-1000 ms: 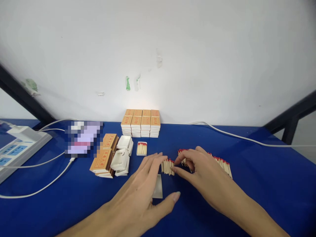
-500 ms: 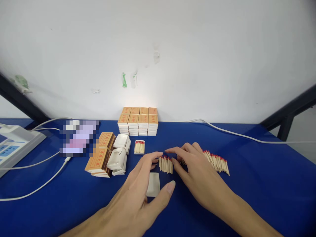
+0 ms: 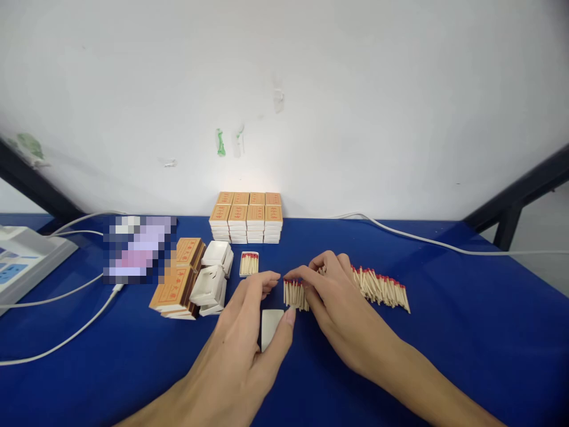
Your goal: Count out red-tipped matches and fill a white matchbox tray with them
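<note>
A small row of red-tipped matches [image 3: 293, 295] lies on the blue table, between my two hands. My left hand [image 3: 242, 335] is open beside it, fingers stretched forward and the thumb tip at the lower ends of the sticks. My right hand [image 3: 335, 302] arches over the row's right side. Its index finger reaches along the heads, and its thumb rests by the sticks, apart from the index. Under my left thumb, partly covered, lies a white matchbox tray [image 3: 270, 325]. A longer pile of matches [image 3: 382, 287] spreads to the right, partly behind my right hand.
A tray filled with matches [image 3: 249, 265] lies further back. Stacked matchboxes [image 3: 246, 219] stand near the wall. To the left are white trays [image 3: 210, 286], orange matchbox sleeves [image 3: 176, 286], a blurred phone [image 3: 142, 246], a power strip [image 3: 26, 261] and white cables [image 3: 66, 343].
My left thumb has moved inward and up to the lower ends of the small row of matches. My right hand has shifted slightly left, and the view has moved a little.
</note>
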The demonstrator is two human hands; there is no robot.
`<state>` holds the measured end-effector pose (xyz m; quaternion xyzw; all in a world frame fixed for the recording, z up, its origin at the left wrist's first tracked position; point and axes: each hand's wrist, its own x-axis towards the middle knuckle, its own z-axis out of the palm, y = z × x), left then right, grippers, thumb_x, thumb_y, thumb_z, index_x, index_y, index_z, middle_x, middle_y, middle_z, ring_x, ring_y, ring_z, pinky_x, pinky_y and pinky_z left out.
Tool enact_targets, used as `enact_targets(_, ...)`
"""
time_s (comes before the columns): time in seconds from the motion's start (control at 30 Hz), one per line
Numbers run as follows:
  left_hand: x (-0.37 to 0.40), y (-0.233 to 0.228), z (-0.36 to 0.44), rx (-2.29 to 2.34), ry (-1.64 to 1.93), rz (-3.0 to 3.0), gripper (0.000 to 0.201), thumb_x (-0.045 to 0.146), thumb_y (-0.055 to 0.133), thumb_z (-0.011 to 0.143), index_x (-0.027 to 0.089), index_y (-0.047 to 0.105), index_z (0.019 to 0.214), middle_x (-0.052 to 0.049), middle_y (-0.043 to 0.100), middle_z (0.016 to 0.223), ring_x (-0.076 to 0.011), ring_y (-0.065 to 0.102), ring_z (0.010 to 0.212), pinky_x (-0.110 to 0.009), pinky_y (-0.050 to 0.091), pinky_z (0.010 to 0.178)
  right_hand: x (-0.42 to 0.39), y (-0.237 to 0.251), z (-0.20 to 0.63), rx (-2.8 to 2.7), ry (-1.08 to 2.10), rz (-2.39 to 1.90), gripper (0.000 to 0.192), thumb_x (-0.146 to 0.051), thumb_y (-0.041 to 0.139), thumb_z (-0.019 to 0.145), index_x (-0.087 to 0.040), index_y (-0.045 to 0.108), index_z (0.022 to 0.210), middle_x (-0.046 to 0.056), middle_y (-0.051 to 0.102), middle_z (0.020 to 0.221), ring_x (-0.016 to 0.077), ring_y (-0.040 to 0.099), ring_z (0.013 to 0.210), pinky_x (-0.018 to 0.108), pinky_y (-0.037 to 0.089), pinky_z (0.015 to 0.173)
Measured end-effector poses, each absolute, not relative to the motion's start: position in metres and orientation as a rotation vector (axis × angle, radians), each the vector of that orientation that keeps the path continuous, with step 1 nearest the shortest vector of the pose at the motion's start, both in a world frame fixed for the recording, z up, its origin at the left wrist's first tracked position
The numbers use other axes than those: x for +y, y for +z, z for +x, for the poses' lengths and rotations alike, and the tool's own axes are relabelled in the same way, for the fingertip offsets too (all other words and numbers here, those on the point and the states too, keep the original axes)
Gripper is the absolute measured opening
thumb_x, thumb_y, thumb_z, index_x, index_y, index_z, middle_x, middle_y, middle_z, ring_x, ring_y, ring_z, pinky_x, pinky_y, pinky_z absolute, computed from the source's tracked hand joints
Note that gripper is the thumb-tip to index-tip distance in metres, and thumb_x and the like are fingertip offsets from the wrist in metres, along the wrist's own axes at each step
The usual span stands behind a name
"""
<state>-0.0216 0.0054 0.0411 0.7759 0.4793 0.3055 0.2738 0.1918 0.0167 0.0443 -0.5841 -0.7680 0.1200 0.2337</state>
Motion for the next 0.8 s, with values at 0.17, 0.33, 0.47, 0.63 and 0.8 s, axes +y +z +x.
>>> enact_targets(0.17, 0.0058, 0.0404, -0.0222, 1.279, 0.843, 2.1, 0.038, 0.043, 0.055, 0.112, 0.035, 0.051, 0.149, -0.011, 0.069, 0.143, -0.0328, 0.073, 0.127, -0.033, 0.068, 0.06, 0.0156, 0.0453, 0.1919, -2.059, 0.335, -1.604, 0.039, -0.018, 0.039, 0.112, -0.028, 0.073, 0.127, 0.012, 0.056, 0.114, 0.0279, 0.05, 0.106, 0.047, 0.052, 0.093)
enact_targets(0.33, 0.0051, 0.0412, -0.0209, 1.268, 0.86, 2.118, 0.036, 0.04, 0.055, 0.112, 0.034, 0.053, 0.147, -0.011, 0.069, 0.14, -0.0318, 0.074, 0.123, -0.032, 0.067, 0.059, 0.0173, 0.0433, 0.1951, -2.013, 0.314, -1.657, 0.037, -0.02, 0.041, 0.112, -0.027, 0.075, 0.125, 0.012, 0.058, 0.115, 0.0296, 0.051, 0.109, 0.049, 0.052, 0.095)
enact_targets(0.47, 0.0045, 0.047, -0.0181, 1.236, 0.829, 2.138, 0.03, 0.039, 0.054, 0.112, 0.035, 0.054, 0.141, -0.008, 0.069, 0.134, -0.0295, 0.074, 0.12, -0.042, 0.072, 0.08, 0.0174, 0.044, 0.196, -2.023, 0.36, -1.673, 0.036, -0.021, 0.041, 0.113, -0.026, 0.076, 0.12, 0.012, 0.058, 0.115, 0.0292, 0.051, 0.11, 0.051, 0.051, 0.097)
enact_targets(0.63, 0.0045, 0.0476, -0.0171, 1.193, 0.83, 2.152, 0.03, 0.036, 0.053, 0.111, 0.034, 0.053, 0.141, -0.007, 0.068, 0.133, -0.0295, 0.072, 0.12, -0.048, 0.07, 0.091, 0.0164, 0.0482, 0.1958, -1.99, 0.394, -1.679, 0.037, -0.022, 0.04, 0.113, -0.026, 0.077, 0.118, 0.012, 0.06, 0.114, 0.0297, 0.052, 0.111, 0.051, 0.052, 0.097)
enact_targets(0.8, 0.0045, 0.0422, -0.0171, 1.143, 0.824, 2.156, 0.034, 0.033, 0.053, 0.111, 0.035, 0.051, 0.145, -0.006, 0.067, 0.135, -0.0285, 0.072, 0.113, -0.05, 0.068, 0.095, 0.0165, 0.0484, 0.1967, -1.97, 0.404, -1.691, 0.037, -0.021, 0.04, 0.113, -0.024, 0.077, 0.117, 0.012, 0.061, 0.114, 0.0298, 0.052, 0.111, 0.051, 0.053, 0.096)
